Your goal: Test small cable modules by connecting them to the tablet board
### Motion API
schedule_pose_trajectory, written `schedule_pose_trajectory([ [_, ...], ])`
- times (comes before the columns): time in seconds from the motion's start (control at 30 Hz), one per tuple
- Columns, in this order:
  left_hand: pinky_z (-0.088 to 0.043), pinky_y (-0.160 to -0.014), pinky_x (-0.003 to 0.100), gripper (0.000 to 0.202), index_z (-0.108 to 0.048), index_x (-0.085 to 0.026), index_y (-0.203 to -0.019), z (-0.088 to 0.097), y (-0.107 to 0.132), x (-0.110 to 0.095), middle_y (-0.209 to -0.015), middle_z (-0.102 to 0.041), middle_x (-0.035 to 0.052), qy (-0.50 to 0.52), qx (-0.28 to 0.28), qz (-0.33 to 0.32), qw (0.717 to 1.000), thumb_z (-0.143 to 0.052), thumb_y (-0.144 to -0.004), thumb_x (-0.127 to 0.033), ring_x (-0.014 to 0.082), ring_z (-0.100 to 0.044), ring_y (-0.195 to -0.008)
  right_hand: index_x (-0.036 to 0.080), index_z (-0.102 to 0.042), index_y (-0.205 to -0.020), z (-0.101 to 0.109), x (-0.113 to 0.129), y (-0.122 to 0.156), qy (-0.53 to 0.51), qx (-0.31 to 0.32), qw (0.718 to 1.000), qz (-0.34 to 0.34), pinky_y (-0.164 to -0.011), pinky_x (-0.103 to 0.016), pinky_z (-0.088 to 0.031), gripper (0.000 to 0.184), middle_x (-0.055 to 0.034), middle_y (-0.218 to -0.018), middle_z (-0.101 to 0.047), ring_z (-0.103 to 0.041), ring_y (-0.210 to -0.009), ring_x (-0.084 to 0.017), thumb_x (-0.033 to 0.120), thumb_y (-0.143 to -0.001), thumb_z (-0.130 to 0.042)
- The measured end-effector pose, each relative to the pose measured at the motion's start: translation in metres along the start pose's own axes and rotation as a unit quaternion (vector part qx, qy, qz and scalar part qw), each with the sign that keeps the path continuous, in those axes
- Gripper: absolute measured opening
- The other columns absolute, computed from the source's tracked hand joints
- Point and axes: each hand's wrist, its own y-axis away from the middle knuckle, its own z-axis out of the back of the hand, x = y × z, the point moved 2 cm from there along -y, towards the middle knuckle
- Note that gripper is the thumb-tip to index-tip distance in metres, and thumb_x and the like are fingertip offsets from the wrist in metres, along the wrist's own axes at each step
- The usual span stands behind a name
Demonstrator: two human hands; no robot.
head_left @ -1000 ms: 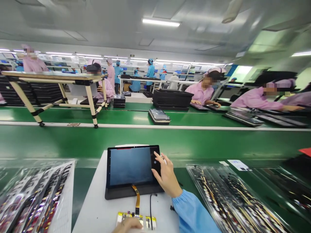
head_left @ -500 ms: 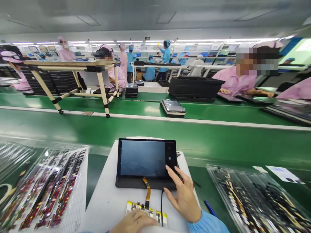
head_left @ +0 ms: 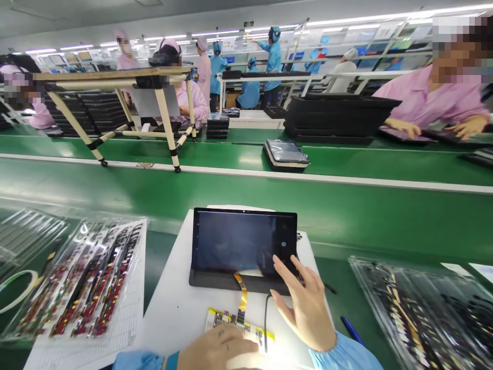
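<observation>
A tablet-like screen (head_left: 234, 239) stands propped on a black base, showing a dim camera-like display with a round button at its right. My right hand (head_left: 306, 303) is open, fingers apart, with fingertips at the screen's lower right corner; whether they touch it I cannot tell. An orange flex cable (head_left: 242, 294) runs from the screen down to a yellow-edged board or battery pack (head_left: 252, 331). Over that pack lies my left hand (head_left: 215, 347), fingers and thumb drawn together toward a bright white glare that hides what they hold. A black cable (head_left: 265, 321) passes between my hands.
A white work board (head_left: 169, 303) carries the setup. Clear trays of flex parts lie left (head_left: 96, 288) and right (head_left: 408, 308), with a blue pen (head_left: 352, 330) and a tape roll (head_left: 19, 288). Beyond the green bench stand a stacked device (head_left: 285, 154), black trays (head_left: 335, 118) and co-workers.
A bright light has come on by my left fingertips. The view has shifted, so the bench scene sits higher. My right hand stays at the screen's corner; the display looks darker.
</observation>
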Motion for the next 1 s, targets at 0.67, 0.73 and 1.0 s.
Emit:
schedule_pose_trajectory([
  [0.67,-0.042,-0.094,0.03,0.036,-0.043,-0.021,-0.123,0.014,-0.004,-0.002,-0.114,-0.06,0.0089,0.002,0.002,-0.003,1.0,-0.051,-0.09,-0.032,0.0189,-0.055,-0.104,0.019,-0.035,-0.135,0.009,-0.003,0.007,-0.012,-0.077,0.995,0.069,-0.073,-0.034,-0.04,0.055,-0.0005,-0.092,-0.067,-0.059,-0.087,-0.02,0.009,-0.082,-0.047],
  [0.73,-0.042,-0.093,0.03,0.036,-0.043,-0.02,-0.123,0.012,-0.003,-0.003,-0.114,-0.059,0.0095,0.004,-0.008,-0.002,1.0,-0.052,-0.09,-0.03,0.019,-0.054,-0.104,0.022,-0.038,-0.133,0.008,-0.004,0.01,-0.014,-0.071,0.996,0.061,-0.073,-0.034,-0.04,0.053,0.0007,-0.093,-0.067,-0.06,-0.087,-0.019,0.009,-0.082,-0.047],
  [1.0,-0.043,-0.091,0.028,0.028,-0.044,-0.021,-0.119,0.019,-0.006,-0.004,-0.113,-0.06,0.0095,0.004,-0.032,-0.003,0.999,-0.047,-0.092,-0.026,0.018,-0.056,-0.101,0.019,-0.047,-0.123,0.009,0.001,0.005,-0.023,-0.076,0.995,0.057,-0.072,-0.034,-0.042,0.044,-0.0019,-0.089,-0.068,-0.061,-0.085,-0.019,0.005,-0.081,-0.048],
])
